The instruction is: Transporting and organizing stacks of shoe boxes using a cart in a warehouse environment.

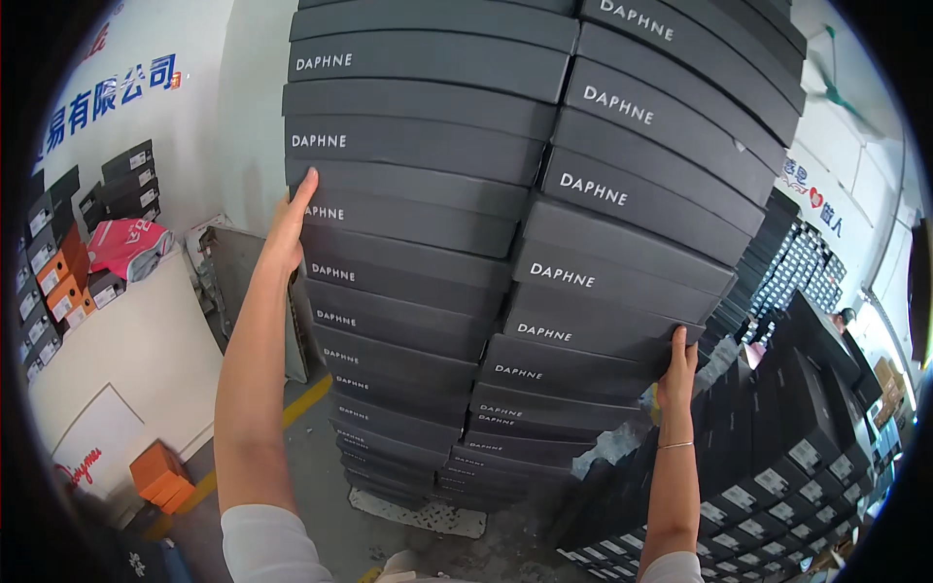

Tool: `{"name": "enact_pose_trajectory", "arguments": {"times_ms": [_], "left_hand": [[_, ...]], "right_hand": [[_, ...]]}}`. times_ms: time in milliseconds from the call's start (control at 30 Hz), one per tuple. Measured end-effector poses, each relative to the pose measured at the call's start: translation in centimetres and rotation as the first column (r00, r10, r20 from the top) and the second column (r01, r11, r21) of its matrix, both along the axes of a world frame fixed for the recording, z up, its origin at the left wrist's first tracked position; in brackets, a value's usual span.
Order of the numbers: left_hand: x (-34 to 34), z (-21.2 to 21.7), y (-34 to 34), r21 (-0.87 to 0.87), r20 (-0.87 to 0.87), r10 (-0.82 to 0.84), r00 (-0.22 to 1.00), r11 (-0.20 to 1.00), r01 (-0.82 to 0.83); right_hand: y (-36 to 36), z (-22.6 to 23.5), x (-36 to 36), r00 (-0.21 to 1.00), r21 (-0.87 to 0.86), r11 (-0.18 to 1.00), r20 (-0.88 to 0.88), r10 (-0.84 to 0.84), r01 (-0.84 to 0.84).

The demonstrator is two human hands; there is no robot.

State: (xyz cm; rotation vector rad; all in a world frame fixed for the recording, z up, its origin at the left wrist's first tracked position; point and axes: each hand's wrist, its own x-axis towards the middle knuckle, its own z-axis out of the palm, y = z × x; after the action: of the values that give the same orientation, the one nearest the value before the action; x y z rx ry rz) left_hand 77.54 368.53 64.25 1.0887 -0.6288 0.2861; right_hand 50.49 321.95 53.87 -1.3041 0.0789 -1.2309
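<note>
Two tall stacks of flat dark grey shoe boxes rise side by side in front of me, from the floor to above the top of the view. My left hand presses flat against the left end of a box in the left stack, fingers pointing up. My right hand grips the right end of a box lower down in the right stack, thumb on its front. A thin bracelet circles my right wrist. Both arms reach up from the lower edge.
More dark boxes with white labels are stacked at lower right and along the right wall. Orange boxes lie on the floor at lower left. Mixed boxes and a pink bag sit on a white surface at left. A yellow floor line runs behind my left arm.
</note>
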Motion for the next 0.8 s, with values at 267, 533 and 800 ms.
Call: {"name": "enact_pose_trajectory", "arguments": {"times_ms": [267,533,800], "left_hand": [[3.2,3.3,-2.4,0.094,-0.044,-0.099,0.994,0.99,0.102],[6.2,4.2,-1.9,0.016,-0.134,-0.221,0.966,0.974,0.225],[10.6,1.9,-4.5,-0.024,-0.025,-0.22,0.975,0.975,0.219]], "right_hand": [[0.3,4.9,-0.5,0.973,-0.032,0.981,-0.122,-0.193,0.191],[-0.7,5.4,2.1,0.955,0.107,0.969,-0.224,-0.195,0.223],[-3.2,3.6,1.7,0.951,0.063,0.961,-0.174,-0.256,0.27]]}}
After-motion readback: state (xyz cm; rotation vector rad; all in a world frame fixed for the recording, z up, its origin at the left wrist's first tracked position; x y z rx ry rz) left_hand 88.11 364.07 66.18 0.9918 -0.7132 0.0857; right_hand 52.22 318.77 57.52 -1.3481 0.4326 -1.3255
